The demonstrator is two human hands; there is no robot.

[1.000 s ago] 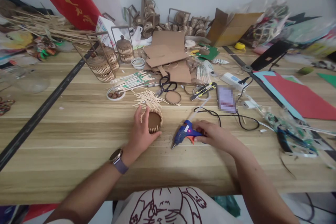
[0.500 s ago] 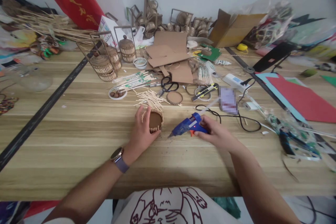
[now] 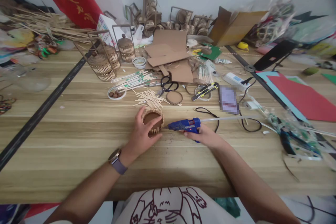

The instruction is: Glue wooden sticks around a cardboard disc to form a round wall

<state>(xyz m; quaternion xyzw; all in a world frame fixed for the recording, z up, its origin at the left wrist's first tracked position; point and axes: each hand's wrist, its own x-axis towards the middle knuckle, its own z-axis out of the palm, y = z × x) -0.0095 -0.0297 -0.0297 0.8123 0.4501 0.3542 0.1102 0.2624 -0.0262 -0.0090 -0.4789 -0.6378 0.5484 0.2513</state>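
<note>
My left hand [image 3: 143,129] is curled round a small round basket [image 3: 154,114] with a brown base and a rim of short upright sticks. Its thumb and fingers partly cover the near and left sides. My right hand [image 3: 206,133] grips a blue hot glue gun [image 3: 185,125] by the handle. The gun's nozzle points left, at or very near the basket's right edge; I cannot tell whether they touch. A long clear glue stick [image 3: 231,117] juts from the gun's back. Just beyond the basket lies a loose pile of short wooden sticks [image 3: 148,98].
Scissors [image 3: 169,84], a cardboard ring [image 3: 174,97], a cutter knife [image 3: 205,91] and a dish of brown beads [image 3: 117,93] lie beyond my hands. Farther back are cardboard sheets [image 3: 168,54] and finished lidded baskets [image 3: 101,64]. A black cable [image 3: 252,129] loops at right.
My right hand has swung the glue gun left and levelled it, bringing its nozzle to the basket's right side. My left thumb has shifted over the basket, which stays in place.
</note>
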